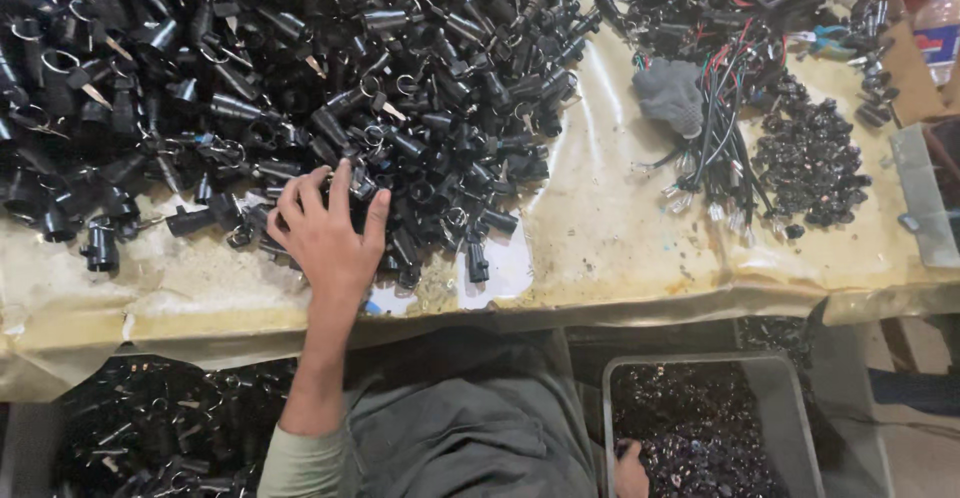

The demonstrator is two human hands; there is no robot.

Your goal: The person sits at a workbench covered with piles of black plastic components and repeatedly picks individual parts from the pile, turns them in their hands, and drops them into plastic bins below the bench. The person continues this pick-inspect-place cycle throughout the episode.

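We see one labelled package: a clear plastic bottle (940,28) at the far right corner of the tabletop, cut off by the frame edge, with a wrap-around label (941,43) in blue, white and red. Just left of it stands a brown cardboard piece (905,73), plain as far as we can tell. We find no signs or screens

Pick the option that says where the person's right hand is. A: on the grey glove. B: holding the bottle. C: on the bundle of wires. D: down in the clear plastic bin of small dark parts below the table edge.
D: the right hand reaches into the clear plastic bin of small dark parts, while the left hand rests on the heap of black parts on the table.
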